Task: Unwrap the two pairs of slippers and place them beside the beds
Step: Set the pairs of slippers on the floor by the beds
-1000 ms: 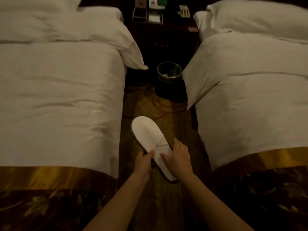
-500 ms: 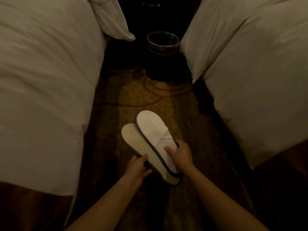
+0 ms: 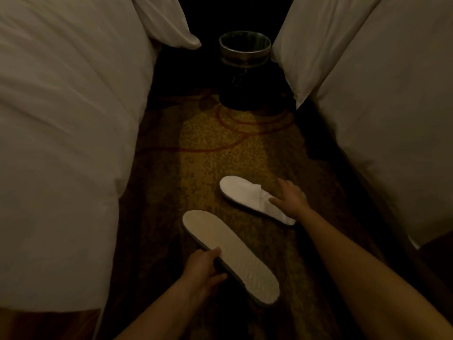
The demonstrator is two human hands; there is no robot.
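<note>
The far slipper (image 3: 255, 198) lies upper-side up on the carpet (image 3: 208, 143), its heel end under the right hand (image 3: 291, 198). That hand's fingers (image 3: 275, 200) are spread flat and rest on the strap, pinching nothing; they appear to be pressing it down where it should stay, toward the right bed (image 3: 380, 106). The second slipper (image 3: 230, 256) is held sole-up, tilted off the floor, just ahead of the left hand (image 3: 203, 268). The thumb lies on the pale sole and the other fingers curl beneath the edge, pinching it at the side. Held so, it probably needs turning over before it goes down beside its mate. No wrapper shows on either. Beyond both sets of fingertips, well apart, a waste bin (image 3: 245, 49) stands at the head of the aisle. The left bed (image 3: 61, 119) runs along outside the left hand. A second pair is not in view.
</note>
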